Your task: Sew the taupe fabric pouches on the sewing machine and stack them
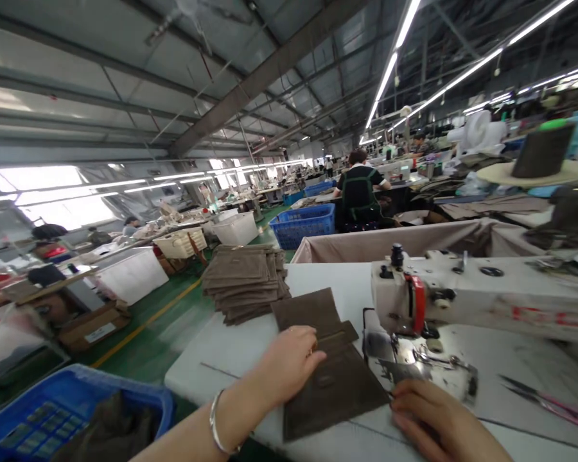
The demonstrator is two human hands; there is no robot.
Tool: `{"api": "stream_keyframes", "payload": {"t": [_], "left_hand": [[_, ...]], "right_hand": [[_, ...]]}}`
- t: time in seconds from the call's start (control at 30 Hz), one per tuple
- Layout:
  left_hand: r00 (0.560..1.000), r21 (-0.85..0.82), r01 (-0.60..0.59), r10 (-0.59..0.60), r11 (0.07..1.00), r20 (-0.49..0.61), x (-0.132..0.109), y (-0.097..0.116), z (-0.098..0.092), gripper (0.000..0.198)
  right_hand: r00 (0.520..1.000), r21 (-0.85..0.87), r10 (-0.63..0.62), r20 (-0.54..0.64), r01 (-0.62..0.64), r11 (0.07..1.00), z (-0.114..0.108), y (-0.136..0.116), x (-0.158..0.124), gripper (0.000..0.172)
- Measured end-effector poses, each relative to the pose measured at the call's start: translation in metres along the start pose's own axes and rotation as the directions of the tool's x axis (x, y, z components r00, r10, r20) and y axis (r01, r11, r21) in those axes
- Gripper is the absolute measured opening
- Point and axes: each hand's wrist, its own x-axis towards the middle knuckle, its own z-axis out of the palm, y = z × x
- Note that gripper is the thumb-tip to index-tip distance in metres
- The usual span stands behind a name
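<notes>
A dark brown sewn fabric piece [330, 398] with a folded, layered strip across it lies on the white sewing table in front of me. My left hand [289, 359], wearing a bangle and a ring, rests on its left part, fingers curled onto the cloth. At the piece's lower right corner, my right hand [428, 414] has its fingertips pinched together; what lies between them is partly hidden. Just beyond that hand is the needle area of a white sewing machine [462, 289]. A stack of similar brown pieces [243, 276] sits at the table's far left.
Scissors with pink handles [553, 407] lie right of my right hand. A blue basket [101, 378] with brown cloth stands on the floor at lower left. Behind the table are a cloth-lined bin [347, 247], another blue basket [303, 224] and a seated person [361, 192].
</notes>
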Motion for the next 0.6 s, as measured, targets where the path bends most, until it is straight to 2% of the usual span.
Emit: {"api": "stream_keyframes", "payload": {"t": [0.1,0.17,0.23,0.33,0.4,0.53,0.6], "left_hand": [[0.998,-0.067,0.025,-0.021,0.997,0.064,0.001,0.015,0.038,0.042],[0.995,-0.087,0.082,-0.077,0.993,0.066,0.011,0.016,0.053,0.052],[0.988,-0.102,0.147,-0.142,0.984,0.056,0.024,0.014,0.062,0.047],[0.979,-0.141,0.200,-0.193,0.970,0.059,0.038,0.011,0.066,0.025],[0.978,-0.175,0.205,-0.197,0.963,0.067,0.038,0.013,0.065,0.013],[0.981,-0.252,0.191,-0.177,0.949,0.076,0.024,0.021,0.059,0.010],[0.980,-0.291,0.199,-0.183,0.936,0.081,0.019,0.024,0.056,0.020]], "right_hand": [[0.996,0.033,0.078,0.043,-0.079,0.996,-0.006,-0.011,0.001,0.023],[0.995,0.045,0.095,0.035,-0.097,0.994,-0.006,-0.014,0.001,0.022],[0.993,0.055,0.114,0.024,-0.115,0.992,-0.004,-0.014,0.001,0.020],[0.988,0.066,0.154,0.009,-0.154,0.986,-0.003,-0.012,0.002,0.016],[0.980,0.072,0.196,-0.015,-0.195,0.978,-0.002,-0.013,0.004,0.016],[0.953,0.089,0.294,-0.073,-0.288,0.954,0.003,-0.020,0.008,0.015],[0.942,0.090,0.322,-0.093,-0.315,0.945,0.008,-0.026,0.010,0.017]]}}
